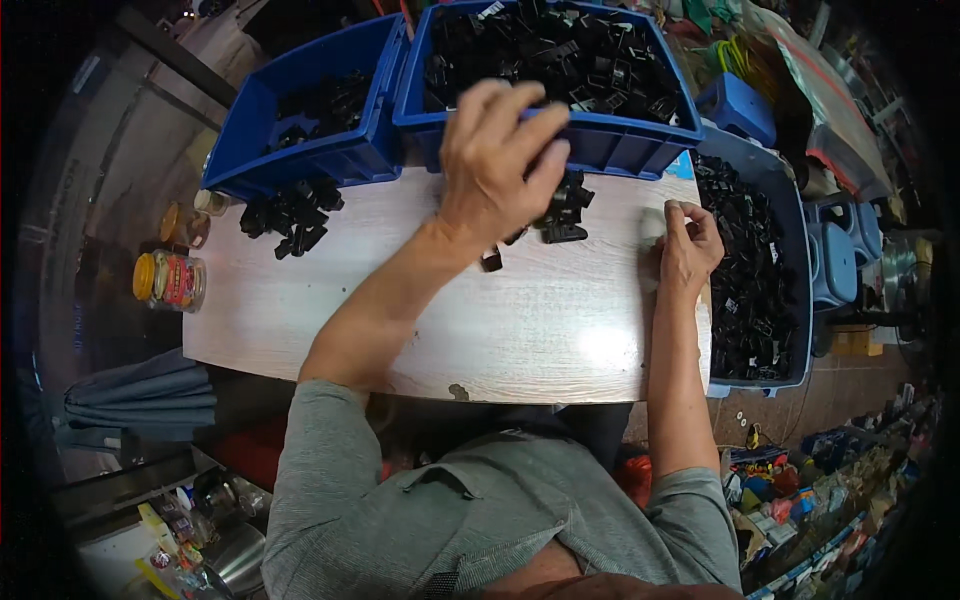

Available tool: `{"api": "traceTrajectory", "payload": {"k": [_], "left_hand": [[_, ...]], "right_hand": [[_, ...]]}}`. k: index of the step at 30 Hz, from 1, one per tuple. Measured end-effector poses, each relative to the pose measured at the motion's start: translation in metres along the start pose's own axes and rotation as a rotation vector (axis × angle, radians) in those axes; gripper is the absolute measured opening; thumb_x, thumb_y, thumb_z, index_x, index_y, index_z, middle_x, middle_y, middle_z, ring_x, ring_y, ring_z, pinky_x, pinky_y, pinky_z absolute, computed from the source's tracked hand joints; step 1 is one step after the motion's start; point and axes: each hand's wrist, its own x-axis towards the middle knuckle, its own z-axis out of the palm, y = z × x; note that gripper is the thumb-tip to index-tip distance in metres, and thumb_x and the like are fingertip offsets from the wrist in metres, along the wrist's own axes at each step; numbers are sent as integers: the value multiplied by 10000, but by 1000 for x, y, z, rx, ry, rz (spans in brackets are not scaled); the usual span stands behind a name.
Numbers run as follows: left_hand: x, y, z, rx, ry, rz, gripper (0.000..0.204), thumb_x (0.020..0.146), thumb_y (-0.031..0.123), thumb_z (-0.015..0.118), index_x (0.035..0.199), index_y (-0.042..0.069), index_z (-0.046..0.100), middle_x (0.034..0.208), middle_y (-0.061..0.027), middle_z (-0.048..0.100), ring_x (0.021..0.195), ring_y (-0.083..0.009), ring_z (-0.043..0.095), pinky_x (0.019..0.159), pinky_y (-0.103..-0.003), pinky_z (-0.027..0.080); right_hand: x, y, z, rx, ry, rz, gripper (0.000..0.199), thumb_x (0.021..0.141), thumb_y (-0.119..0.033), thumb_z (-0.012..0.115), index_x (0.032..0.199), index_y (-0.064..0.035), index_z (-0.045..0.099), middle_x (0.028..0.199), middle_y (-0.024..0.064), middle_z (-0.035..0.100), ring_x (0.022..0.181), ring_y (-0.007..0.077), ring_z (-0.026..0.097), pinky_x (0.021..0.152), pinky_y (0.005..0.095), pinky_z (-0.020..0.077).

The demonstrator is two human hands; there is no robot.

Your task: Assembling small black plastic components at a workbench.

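— Where is the left hand [497, 160] seen?
— Raised over the black plastic parts [563, 208] by the blue bin [620, 143], fingers spread, nothing visibly gripped.
— The right hand [688, 245]?
— Curled at the table [520, 320] edge (contents cannot be told).

Red-labelled jar [172, 281] at table's left edge

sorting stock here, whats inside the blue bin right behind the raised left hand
The blue bin is heaped with small black plastic parts. The left hand covers part of its front wall; the bin's bottom is hidden under the pile.
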Motion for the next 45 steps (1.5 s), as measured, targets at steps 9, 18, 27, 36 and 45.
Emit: {"api": "traceTrajectory", "payload": {"k": [9,18,27,36,45], "left_hand": [[100,-99,46,417,21,61,357,831,204,678,1139,25,709,997,-223,721,863,-328,712,808,-386,577],[114,-153,117,147,-771,-331,963,757,856,579,1531,292,468,1549,-190,453,1465,-423,362,1169,-589,326],[104,-128,81,382,-912,-356,848,812,745,598,1499,255,506,1493,-129,527,1377,-367,497,1121,-525,426],[100,-132,79,354,-862,-453,755,768,713,643,1418,331,598,1401,-111,627,1311,-344,575,1069,-554,453],[90,-130,79,252,-663,-429,576,731,577,689,1253,335,730,1242,-141,705,1163,-353,656,991,-542,519]], "right_hand": [[0,-2,-4,-15,31,51,236,863,-223,810,942,-27,705,650,-29,555,515,58,493,489,227,395],[0,6,-2,-47,38,8,211,875,-199,806,937,-25,704,644,-38,529,509,52,481,477,228,399],[2,1,-1,-17,23,34,205,882,-204,798,933,-28,706,659,-28,562,515,50,492,480,212,412],[7,16,-3,94,0,-46,153,889,-153,802,940,-36,717,674,-16,586,506,51,493,457,203,380],[9,14,-6,60,-3,-14,213,885,-232,816,910,-58,695,668,-12,584,490,59,493,450,209,380]]}}
